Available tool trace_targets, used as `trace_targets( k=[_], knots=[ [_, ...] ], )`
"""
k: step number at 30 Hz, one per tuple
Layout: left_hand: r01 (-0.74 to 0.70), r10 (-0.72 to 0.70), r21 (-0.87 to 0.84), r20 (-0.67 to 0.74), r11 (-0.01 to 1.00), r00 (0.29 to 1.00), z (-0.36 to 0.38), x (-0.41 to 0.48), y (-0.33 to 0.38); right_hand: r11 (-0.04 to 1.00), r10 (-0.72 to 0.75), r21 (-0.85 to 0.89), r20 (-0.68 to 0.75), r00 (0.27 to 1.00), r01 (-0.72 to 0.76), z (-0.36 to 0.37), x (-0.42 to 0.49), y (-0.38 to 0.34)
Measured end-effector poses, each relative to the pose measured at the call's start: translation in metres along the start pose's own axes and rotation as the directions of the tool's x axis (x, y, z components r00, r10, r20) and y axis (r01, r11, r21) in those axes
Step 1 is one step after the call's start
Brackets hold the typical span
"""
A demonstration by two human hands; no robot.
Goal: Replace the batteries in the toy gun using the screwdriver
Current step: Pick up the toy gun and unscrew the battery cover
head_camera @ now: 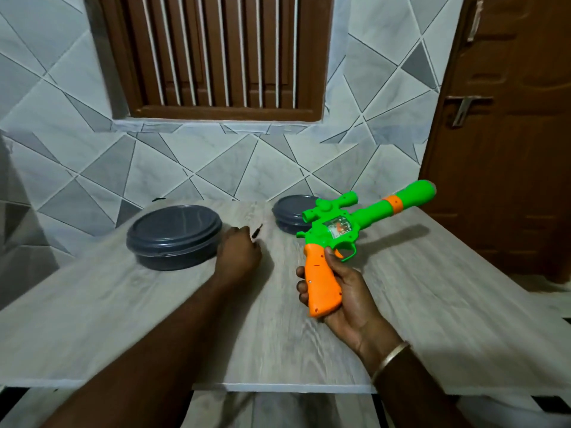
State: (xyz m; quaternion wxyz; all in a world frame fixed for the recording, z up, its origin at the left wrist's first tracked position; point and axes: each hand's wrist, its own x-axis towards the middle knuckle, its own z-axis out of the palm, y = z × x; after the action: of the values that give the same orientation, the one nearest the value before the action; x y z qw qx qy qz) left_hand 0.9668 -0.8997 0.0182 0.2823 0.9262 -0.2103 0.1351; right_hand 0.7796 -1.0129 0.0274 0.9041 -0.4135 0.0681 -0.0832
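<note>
Green and orange plastic toy gun [346, 223], with a scope on top, a clear window on the body and an orange band round the barrel. Location: lifted clear of the table, barrel pointing up and to the right. Held by the right hand [343, 291], whose fingers and thumb are wrapped round the orange grip [321, 282]. A thin metal bangle [390, 358] sits on that wrist.

Small dark screwdriver [257, 231], short-handled. Location: on or just above the pale wood-grain table [123, 319], between the two containers. The left hand [239, 253] is stretched out to it, knuckles up and fingers curled, fingertips at the handle end. The hand is blurred, so it cannot be told whether it pinches the tool or only reaches it.

Large round dark-grey plastic container [174, 236], lid on, left of the screwdriver. Smaller round dark-grey plastic container [285, 211], lid on, behind the gun body. Contents of both hidden.

Batteries: none in view, old or new.

Progress, as a judgement: opening stage.
- Done: gun in hand, grip side turned toward the viewer.
- In hand: fetching the screwdriver.
- Left: everything that matters. The orange grip looks closed, with a small dot [310, 282] on its side that may be a screw. The cover has yet to be unscrewed and taken off, the cells swapped, and the cover screwed back.

Background: grey geometric wall tiles, brown louvred window, brown door at right.
</note>
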Motion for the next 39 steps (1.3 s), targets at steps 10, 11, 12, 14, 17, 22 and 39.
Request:
trace_targets(
  k=[10, 11, 12, 14, 17, 22, 39],
  knots=[
    [0.053, -0.060, 0.279, 0.015, 0.959, 0.998, 0.031, 0.025, 0.014, 0.994, -0.086, 0.064, -0.115, 0.990, 0.094, -0.015, 0.005, 0.001],
    [0.048, -0.056, 0.303, 0.015, 0.952, 0.998, 0.033, 0.030, 0.014, 0.993, -0.095, 0.064, -0.129, 0.987, 0.104, -0.016, 0.005, 0.001],
    [0.046, -0.054, 0.323, 0.017, 0.945, 0.998, 0.035, 0.034, 0.013, 0.992, -0.102, 0.060, -0.140, 0.985, 0.111, -0.016, 0.005, 0.002],
    [0.049, -0.058, 0.344, 0.017, 0.938, 0.998, 0.042, 0.044, 0.010, 0.991, -0.113, 0.049, -0.153, 0.982, 0.122, -0.017, 0.004, 0.002],
    [0.082, -0.090, 0.324, 0.010, 0.942, 0.996, 0.051, 0.056, 0.006, 0.990, -0.129, 0.033, -0.152, 0.980, 0.135, -0.018, 0.004, 0.003],
    [0.122, -0.121, 0.250, -0.021, 0.961, 0.992, 0.058, 0.066, 0.010, 0.988, -0.140, 0.035, -0.154, 0.978, 0.147, -0.019, 0.007, 0.002],
    [0.039, -0.078, -0.815, -0.007, 0.578, 0.997, -0.013, -0.007, 0.059, 0.959, -0.220, 0.126, -0.232, 0.947, 0.254, -0.020, 0.000, -0.002]
  ],
)
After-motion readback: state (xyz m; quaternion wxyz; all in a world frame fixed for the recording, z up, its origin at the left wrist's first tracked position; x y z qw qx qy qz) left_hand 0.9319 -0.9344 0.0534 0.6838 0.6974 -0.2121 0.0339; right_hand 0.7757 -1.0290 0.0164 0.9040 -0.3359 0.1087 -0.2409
